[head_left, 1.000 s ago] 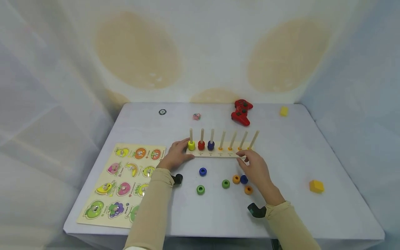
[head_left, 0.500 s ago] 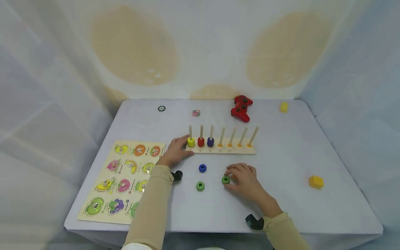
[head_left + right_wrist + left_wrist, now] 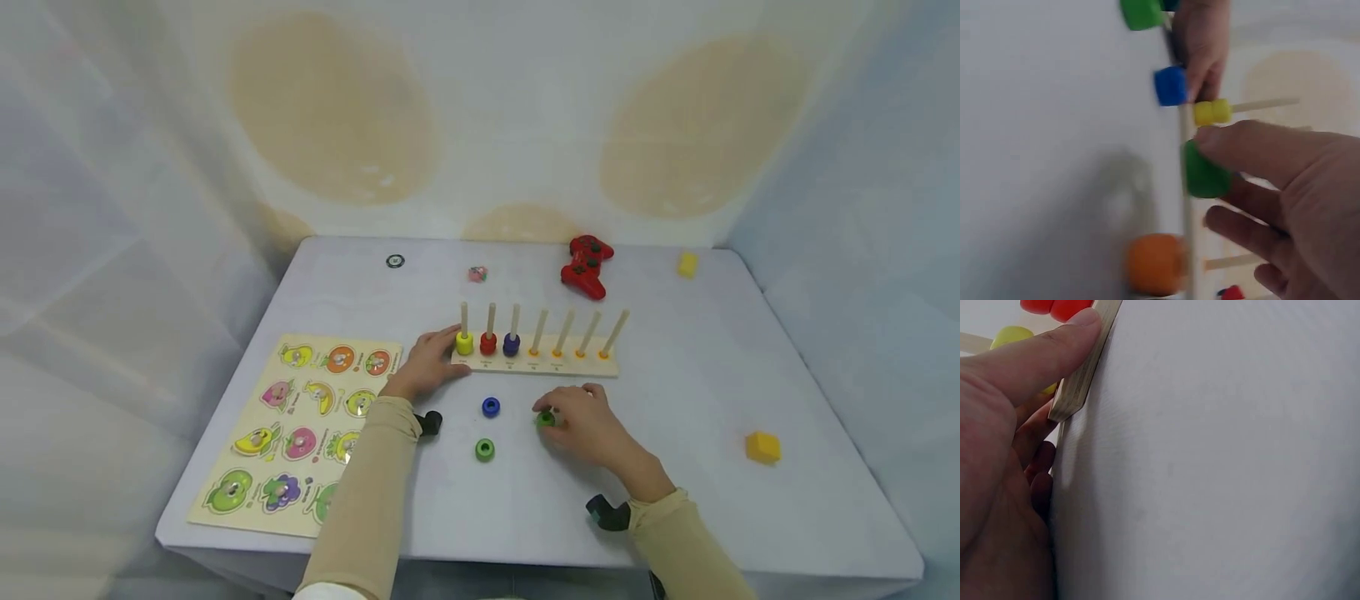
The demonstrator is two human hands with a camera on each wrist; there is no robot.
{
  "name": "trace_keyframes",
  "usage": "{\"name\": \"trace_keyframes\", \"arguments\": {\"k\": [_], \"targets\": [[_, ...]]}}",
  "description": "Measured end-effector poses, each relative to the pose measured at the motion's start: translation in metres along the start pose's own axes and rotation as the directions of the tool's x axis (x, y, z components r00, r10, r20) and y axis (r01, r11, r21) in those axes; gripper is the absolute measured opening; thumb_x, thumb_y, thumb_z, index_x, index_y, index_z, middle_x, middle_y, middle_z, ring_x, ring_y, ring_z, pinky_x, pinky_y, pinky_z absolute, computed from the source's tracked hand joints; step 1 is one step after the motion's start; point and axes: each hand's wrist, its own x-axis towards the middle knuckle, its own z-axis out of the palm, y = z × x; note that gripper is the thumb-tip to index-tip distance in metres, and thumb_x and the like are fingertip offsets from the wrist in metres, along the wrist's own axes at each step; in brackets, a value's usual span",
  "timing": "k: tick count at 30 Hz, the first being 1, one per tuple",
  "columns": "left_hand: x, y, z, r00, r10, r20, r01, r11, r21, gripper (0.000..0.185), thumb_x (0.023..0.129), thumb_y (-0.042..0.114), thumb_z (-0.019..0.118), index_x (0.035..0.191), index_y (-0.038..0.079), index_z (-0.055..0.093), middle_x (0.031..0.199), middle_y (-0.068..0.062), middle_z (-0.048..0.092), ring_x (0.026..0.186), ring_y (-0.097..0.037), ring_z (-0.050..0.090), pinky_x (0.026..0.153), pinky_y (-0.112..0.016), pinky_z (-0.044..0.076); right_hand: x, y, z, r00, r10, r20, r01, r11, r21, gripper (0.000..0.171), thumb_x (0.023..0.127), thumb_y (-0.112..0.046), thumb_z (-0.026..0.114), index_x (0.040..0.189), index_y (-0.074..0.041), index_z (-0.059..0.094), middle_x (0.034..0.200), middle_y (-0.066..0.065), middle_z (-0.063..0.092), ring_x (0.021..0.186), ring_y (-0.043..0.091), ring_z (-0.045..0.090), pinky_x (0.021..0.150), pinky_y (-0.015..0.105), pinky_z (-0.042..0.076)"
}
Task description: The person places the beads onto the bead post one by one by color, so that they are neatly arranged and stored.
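Note:
My left hand [image 3: 427,365] grips the left end of a wooden peg board [image 3: 540,367], with the thumb along its front edge and fingers behind. Three pegs carry beads: yellow [image 3: 465,343], red [image 3: 488,344] and dark blue [image 3: 512,345]; the other pegs are bare. Between thumb and fingertips, my right hand [image 3: 588,425] pinches a green bead [image 3: 1207,172] in front of the board. A loose blue bead [image 3: 491,407] and another green bead [image 3: 484,450] lie to its left. An orange bead [image 3: 1154,265] shows in the right wrist view; the right hand hides that spot in the head view.
A fruit puzzle board [image 3: 292,433] lies left, partly under the left sleeve. Along the back are a round black-and-white token [image 3: 395,261], a small pink item [image 3: 477,273], a red game controller [image 3: 587,267] and a yellow block [image 3: 687,265]. Another yellow block [image 3: 762,447] sits right.
My right hand has come from the board's right end down and left to the green bead, pinched it and shifted it slightly toward the board. The left hand keeps its place.

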Motion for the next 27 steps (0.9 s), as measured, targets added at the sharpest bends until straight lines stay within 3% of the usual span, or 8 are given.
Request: {"name": "trace_keyframes", "arguments": {"k": [3,6,8,12,16,27], "targets": [[-0.001,0.0,-0.001,1.0,0.002,-0.009,-0.002,1.0,0.005,0.081,0.092,0.043,0.073,0.16,0.027,0.034,0.169,0.011,0.027,0.157,-0.032,0.018,0.128,-0.058,0.019,0.017,-0.003,-0.024,0.989,-0.033,-0.146,0.041,0.998,0.054,0.03,0.089,-0.018,0.08,0.117,-0.014,0.071,0.112,0.0,0.074,0.101,0.022,0.069,0.098,0.048,0.052],[-0.002,0.001,-0.002,1.0,0.014,-0.019,-0.013,1.0,0.006,0.08,0.092,0.042,0.073,0.16,0.024,0.035,0.169,0.009,0.028,0.157,-0.032,0.019,0.128,-0.056,0.02,0.042,-0.007,-0.052,0.951,-0.038,-0.308,0.069,0.993,0.091,0.032,0.091,-0.013,0.077,0.121,-0.009,0.069,0.114,0.007,0.072,0.1,0.027,0.068,0.087,0.044,0.058],[-0.003,0.001,-0.001,1.0,0.02,-0.016,-0.02,1.0,0.007,0.079,0.093,0.041,0.073,0.16,0.023,0.036,0.169,0.008,0.028,0.156,-0.032,0.02,0.128,-0.055,0.02,0.056,-0.009,-0.067,0.933,-0.016,-0.359,0.056,0.993,0.101,0.033,0.092,-0.012,0.076,0.123,-0.006,0.067,0.118,0.011,0.07,0.101,0.03,0.066,0.087,0.046,0.057],[-0.004,0.001,0.003,1.0,0.028,-0.005,-0.028,1.0,-0.005,0.079,0.092,0.04,0.074,0.16,0.022,0.036,0.169,0.007,0.029,0.156,-0.033,0.02,0.128,-0.055,0.021,0.074,-0.012,-0.083,0.944,0.031,-0.328,-0.006,0.997,0.077,0.033,0.094,-0.011,0.072,0.126,-0.003,0.066,0.121,0.015,0.069,0.105,0.032,0.066,0.09,0.046,0.058],[-0.004,0.002,0.005,0.999,0.034,-0.014,-0.034,0.999,-0.003,0.08,0.091,0.039,0.075,0.159,0.022,0.038,0.168,0.007,0.03,0.156,-0.034,0.021,0.128,-0.055,0.021,0.077,-0.012,-0.082,0.955,0.071,-0.288,-0.052,0.996,0.074,0.033,0.095,-0.012,0.071,0.126,-0.002,0.067,0.122,0.016,0.068,0.107,0.032,0.066,0.092,0.046,0.058],[-0.005,0.007,-0.001,1.0,0.012,-0.027,-0.012,1.0,0.006,0.079,0.091,0.041,0.075,0.159,0.025,0.037,0.168,0.009,0.03,0.156,-0.032,0.021,0.127,-0.056,0.023,0.081,-0.014,-0.081,0.952,0.076,-0.297,-0.055,0.995,0.077,0.036,0.095,-0.012,0.072,0.129,-0.004,0.067,0.127,0.017,0.067,0.11,0.033,0.065,0.094,0.047,0.057]]}}
